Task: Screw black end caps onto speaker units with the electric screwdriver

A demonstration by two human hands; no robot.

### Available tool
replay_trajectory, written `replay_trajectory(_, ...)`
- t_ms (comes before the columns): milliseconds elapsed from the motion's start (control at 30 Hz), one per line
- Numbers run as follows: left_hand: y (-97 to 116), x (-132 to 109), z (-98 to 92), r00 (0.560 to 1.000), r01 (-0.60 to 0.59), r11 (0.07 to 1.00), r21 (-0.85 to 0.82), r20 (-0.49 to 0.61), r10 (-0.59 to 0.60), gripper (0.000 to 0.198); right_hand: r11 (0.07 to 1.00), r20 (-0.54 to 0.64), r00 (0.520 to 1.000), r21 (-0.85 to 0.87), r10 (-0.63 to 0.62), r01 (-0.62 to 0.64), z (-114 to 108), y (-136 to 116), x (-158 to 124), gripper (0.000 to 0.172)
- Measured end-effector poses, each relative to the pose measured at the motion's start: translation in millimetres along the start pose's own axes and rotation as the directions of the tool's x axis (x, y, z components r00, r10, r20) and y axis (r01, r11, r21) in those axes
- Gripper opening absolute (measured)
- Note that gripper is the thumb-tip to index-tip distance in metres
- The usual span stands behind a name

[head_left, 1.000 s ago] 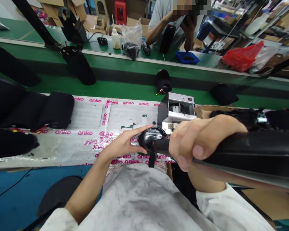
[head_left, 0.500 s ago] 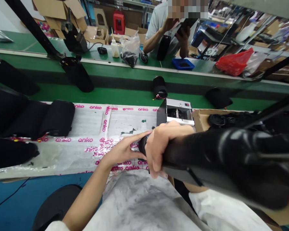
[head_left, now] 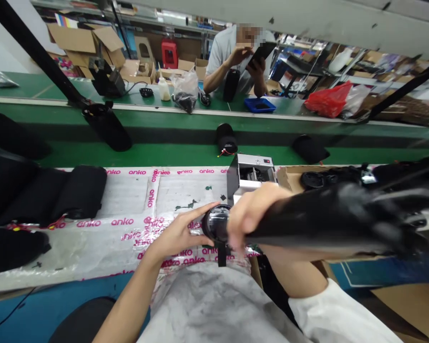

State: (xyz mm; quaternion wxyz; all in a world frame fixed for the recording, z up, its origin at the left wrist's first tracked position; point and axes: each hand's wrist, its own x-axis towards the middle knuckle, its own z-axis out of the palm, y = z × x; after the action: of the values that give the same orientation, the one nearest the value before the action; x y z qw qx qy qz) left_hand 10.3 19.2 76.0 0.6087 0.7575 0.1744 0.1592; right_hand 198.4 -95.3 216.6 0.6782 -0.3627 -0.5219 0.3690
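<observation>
My right hand (head_left: pixel 252 214) was wrapped around the black tubular housing (head_left: pixel 325 216), right behind its round glossy end (head_left: pixel 215 225), and my left hand (head_left: pixel 177 233) was cupped on that end, fingers spread across it, so left was the nearer hand to it. The long axis ran almost level across my view, out past my right forearm. Below lay clear plastic film (head_left: pixel 128 195), "anko" repeating on it in pink.

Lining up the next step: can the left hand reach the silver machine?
Probably not freely: the left hand is cupped on the black tube's round end, and the right hand sits before the silver machine.
</observation>
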Motion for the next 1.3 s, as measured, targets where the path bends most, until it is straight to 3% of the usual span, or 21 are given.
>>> replay_trajectory(33, -5.7, -1.2, 0.2, 1.0, 0.003, 0.999, -0.034, -0.003, -0.003, 0.093, 0.998, -0.069, 0.996, 0.048, -0.048, 0.051, -9.9, -9.7, -0.7, 0.079)
replay_trajectory(100, -18.3, -3.4, -2.3, 0.998, 0.028, 0.989, -0.142, -0.05, -0.036, 0.098, 0.984, -0.243, 0.963, 0.099, -0.121, 0.148, -35.6, -29.2, -6.9, 0.063)
replay_trajectory(167, -29.8, -3.7, -11.6, 0.988, 0.044, 0.966, -0.255, -0.134, -0.081, 0.104, 0.986, -0.409, 0.901, 0.027, -0.142, 0.167, -66.3, -40.9, -19.7, 0.051)
replay_trajectory(200, -34.0, -2.4, -19.3, 0.978, 0.042, 0.957, -0.286, -0.185, -0.098, 0.106, 0.99, -0.475, 0.87, -0.014, -0.128, 0.138, -81.8, -41.4, -28.2, 0.052)
replay_trajectory(300, -36.6, 11.4, -52.6, 0.932, 0.003, 0.967, -0.254, -0.351, -0.095, 0.105, 0.982, -0.589, 0.802, -0.073, 0.101, -0.177, -121.6, -18.9, -58.6, 0.074)
replay_trajectory(367, -31.0, 31.4, -79.6, 0.878, -0.057, 0.983, -0.174, -0.477, -0.033, 0.102, 0.878, -0.666, 0.676, -0.064, 0.316, -0.474, -139.1, 10.2, -79.6, 0.084)
replay_trajectory(467, -21.0, 75.5, -118.8, 0.727, -0.181, 0.983, -0.025, -0.676, 0.117, 0.101, 0.775, -0.684, 0.598, -0.074, 0.419, -0.627, -153.7, 56.8, -106.0, 0.073)
replay_trajectory(567, -21.4, 123.4, -149.7, 0.556, -0.196, 0.974, 0.113, -0.805, 0.205, 0.097, 0.716, -0.689, 0.584, -0.134, 0.43, -0.685, -164.2, 92.5, -121.6, 0.067)
replay_trajectory(633, -28.8, 148.2, -163.8, 0.493, -0.128, 0.979, 0.157, -0.847, 0.2, 0.089, 0.676, -0.7, 0.584, -0.196, 0.411, -0.711, -173.3, 108.5, -126.2, 0.062)
replay_trajectory(733, -43.1, 165.6, -175.9, 0.448, -0.027, 0.987, 0.159, -0.881, 0.154, 0.083, 0.623, -0.733, 0.602, -0.316, 0.319, -0.715, -189.2, 123.4, -127.7, 0.062)
replay_trajectory(867, -45.0, 157.0, -177.8, 0.416, 0.034, 0.982, 0.185, -0.896, 0.154, 0.089, 0.525, -0.743, 0.641, -0.474, 0.192, -0.707, -201.5, 130.9, -124.8, 0.065)
replay_trajectory(967, -28.0, 151.1, -164.5, 0.341, 0.062, 0.899, 0.434, -0.855, 0.389, 0.082, 0.446, -0.717, 0.673, -0.55, 0.182, -0.706, -199.0, 130.8, -120.9, 0.07)
replay_trajectory(1000, -21.1, 153.9, -157.0, 0.366, 0.073, 0.826, 0.558, -0.786, 0.499, 0.072, 0.43, -0.707, 0.681, -0.564, 0.189, -0.705, -196.9, 130.3, -119.4, 0.073)
replay_trajectory(1033, -14.7, 160.0, -148.3, 0.44, 0.072, 0.735, 0.674, -0.683, 0.583, 0.061, 0.417, -0.698, 0.688, -0.575, 0.199, -0.704, -194.5, 129.6, -117.9, 0.075)
replay_trajectory(1100, -6.4, 182.0, -129.2, 0.699, 0.011, 0.557, 0.831, -0.404, 0.589, 0.042, 0.397, -0.68, 0.701, -0.595, 0.214, -0.699, -189.8, 127.9, -115.1, 0.075)
replay_trajectory(1133, -5.1, 196.9, -119.7, 0.8, -0.042, 0.508, 0.86, -0.276, 0.533, 0.041, 0.388, -0.671, 0.709, -0.607, 0.218, -0.694, -187.4, 126.7, -114.2, 0.073)
replay_trajectory(1167, -5.5, 213.2, -110.7, 0.864, -0.091, 0.478, 0.874, -0.17, 0.475, 0.044, 0.379, -0.66, 0.718, -0.62, 0.221, -0.687, -185.0, 125.1, -113.6, 0.07)
replay_trajectory(1233, -9.8, 245.8, -94.7, 0.929, -0.166, 0.442, 0.881, -0.01, 0.369, 0.06, 0.364, -0.638, 0.739, -0.649, 0.218, -0.668, -179.9, 119.4, -114.2, 0.062)
replay_trajectory(1300, -15.5, 272.7, -82.0, 0.955, -0.215, 0.412, 0.885, 0.103, 0.278, 0.079, 0.355, -0.614, 0.76, -0.677, 0.211, -0.645, -175.8, 108.5, -116.8, 0.056)
